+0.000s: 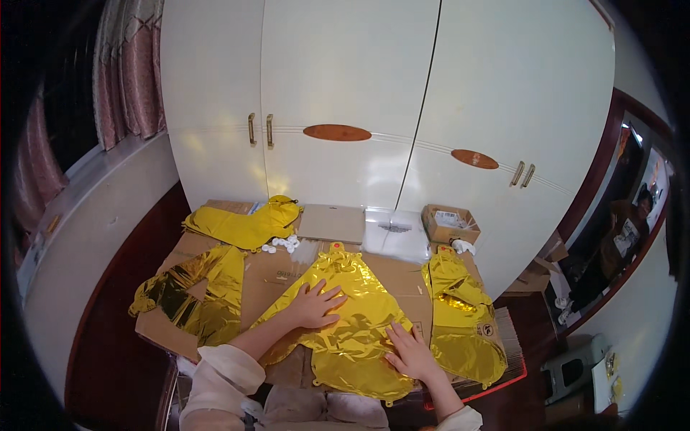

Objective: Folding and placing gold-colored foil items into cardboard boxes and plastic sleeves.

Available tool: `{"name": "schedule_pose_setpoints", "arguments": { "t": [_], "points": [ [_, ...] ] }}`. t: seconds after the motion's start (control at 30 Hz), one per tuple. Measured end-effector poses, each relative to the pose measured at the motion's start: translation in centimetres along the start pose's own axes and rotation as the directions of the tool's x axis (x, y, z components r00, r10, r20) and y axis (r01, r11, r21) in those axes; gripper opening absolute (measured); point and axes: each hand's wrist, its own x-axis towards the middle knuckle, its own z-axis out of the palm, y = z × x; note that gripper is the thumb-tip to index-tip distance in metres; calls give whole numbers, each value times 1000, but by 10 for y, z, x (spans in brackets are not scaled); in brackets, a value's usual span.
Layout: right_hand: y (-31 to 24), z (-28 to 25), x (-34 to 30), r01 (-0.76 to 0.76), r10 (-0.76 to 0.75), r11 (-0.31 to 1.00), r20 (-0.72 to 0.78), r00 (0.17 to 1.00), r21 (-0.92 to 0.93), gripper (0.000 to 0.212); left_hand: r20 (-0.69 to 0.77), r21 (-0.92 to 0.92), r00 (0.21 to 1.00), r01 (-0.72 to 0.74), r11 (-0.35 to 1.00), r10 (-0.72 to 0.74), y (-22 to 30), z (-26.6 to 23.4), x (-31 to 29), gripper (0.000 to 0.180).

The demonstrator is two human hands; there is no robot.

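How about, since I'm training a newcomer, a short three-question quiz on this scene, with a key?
1. Multiple choice: what do the left hand and right hand both rest on? A) a pink curtain; B) a gold foil balloon; C) a grey stool.
2. True or false: the small open carton stands to the right of the flat cardboard sheet.
3. Fill in: the ____ hand lies nearer the cream wardrobe.

Key: 1 B; 2 true; 3 left.

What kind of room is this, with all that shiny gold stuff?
Probably a room at home, perhaps a bedroom: there are pink patterned curtains and a tall white wardrobe with brass-coloured handles. The crinkly gold foil shapes on brown cardboard suggest it's a workspace too.
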Motion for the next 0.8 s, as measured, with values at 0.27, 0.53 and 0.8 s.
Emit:
{"name": "schedule_pose_setpoints", "arguments": {
  "t": [0.27, 0.53, 0.8],
  "points": [
    [-5, -6, -1, 13, -13, 1000, -10, 1000, 5, 67, -69, 21, 997, -38, 999, 40, -8, 1, 4, 60],
    [-2, -5, -3, 45, -44, 999, 16, 999, -28, 66, -93, 56, 995, -33, 998, 38, -6, 9, -5, 62],
    [-5, -5, -3, 35, -35, 999, 15, 999, -24, 66, -47, 23, 999, -7, 1000, 8, -8, 10, -3, 66]
  ]
}}
